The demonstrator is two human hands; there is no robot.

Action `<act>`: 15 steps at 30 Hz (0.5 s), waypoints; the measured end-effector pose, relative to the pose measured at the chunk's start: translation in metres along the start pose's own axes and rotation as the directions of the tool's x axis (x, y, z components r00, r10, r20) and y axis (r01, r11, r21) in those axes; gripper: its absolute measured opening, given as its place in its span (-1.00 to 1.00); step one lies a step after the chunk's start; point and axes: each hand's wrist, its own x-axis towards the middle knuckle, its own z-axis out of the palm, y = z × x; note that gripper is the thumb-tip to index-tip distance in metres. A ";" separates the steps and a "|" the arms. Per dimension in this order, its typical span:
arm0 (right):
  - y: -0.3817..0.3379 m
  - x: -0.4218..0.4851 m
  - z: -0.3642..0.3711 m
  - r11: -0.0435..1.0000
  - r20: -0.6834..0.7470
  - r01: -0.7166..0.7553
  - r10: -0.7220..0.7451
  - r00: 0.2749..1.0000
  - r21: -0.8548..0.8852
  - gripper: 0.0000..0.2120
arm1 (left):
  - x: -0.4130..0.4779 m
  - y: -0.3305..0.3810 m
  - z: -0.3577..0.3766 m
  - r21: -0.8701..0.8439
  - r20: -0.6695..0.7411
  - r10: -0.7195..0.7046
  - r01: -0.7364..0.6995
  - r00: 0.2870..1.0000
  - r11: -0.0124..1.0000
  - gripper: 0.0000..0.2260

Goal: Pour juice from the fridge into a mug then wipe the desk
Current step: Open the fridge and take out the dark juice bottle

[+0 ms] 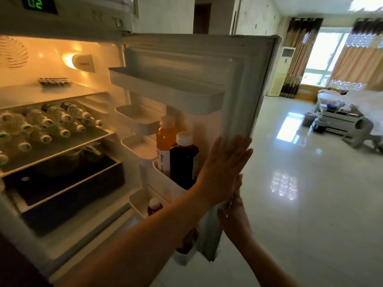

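1. The step in hand looks like the first: the fridge door (238, 79) stands open and no juice is taken yet.
2. The left hand (224, 168) lies flat on the door's inner edge, fingers (238, 146) straight and spread, grasping nothing.
3. The right hand (236, 216) is just below it on the door's outer edge; its fingers curl toward that edge, but I cannot tell if they grip it.
4. 2 bottles stand in a door bin just left of the left fingers: an orange bottle (165, 141) behind, a dark bottle (183, 160) in front, touching it. Both are upright with pale caps.
5. A 3rd, red bottle (154, 207) sits lower, left of the right fingers.
6. Next, I judge, 1 hand must leave the door, reach left and close round a bottle's neck. No mug is in view.
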 end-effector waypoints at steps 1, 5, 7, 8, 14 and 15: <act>0.002 0.009 -0.002 1.000 -0.007 -0.003 0.003 1.000 -0.010 -0.12 | 0.007 0.000 0.006 -0.002 0.018 0.011 -0.011 1.000 1.000 -0.38; 0.006 0.029 -0.013 0.999 -0.061 -0.046 0.044 0.997 -0.028 -0.31 | 0.022 -0.004 0.015 -0.053 0.038 0.043 -0.041 0.998 0.998 -0.40; 0.004 0.030 -0.018 0.999 -0.091 -0.046 0.044 0.995 -0.022 -0.32 | 0.016 -0.014 0.012 -0.118 -0.012 0.056 -0.058 0.998 0.991 -0.35; 0.005 0.031 -0.020 0.999 -0.094 -0.050 0.049 0.994 -0.007 -0.28 | 0.008 -0.021 0.010 -0.180 -0.062 0.045 -0.056 0.997 0.982 -0.35; 0.006 0.056 -0.036 0.994 -0.048 -0.102 0.104 0.993 0.042 -0.18 | -0.054 -0.080 0.032 -0.416 -0.082 -0.165 0.117 0.983 0.902 -0.45; 0.005 0.060 -0.036 0.991 -0.046 -0.112 0.115 0.992 0.068 -0.19 | -0.062 -0.088 0.037 -0.399 -0.044 -0.169 0.137 0.985 0.906 -0.44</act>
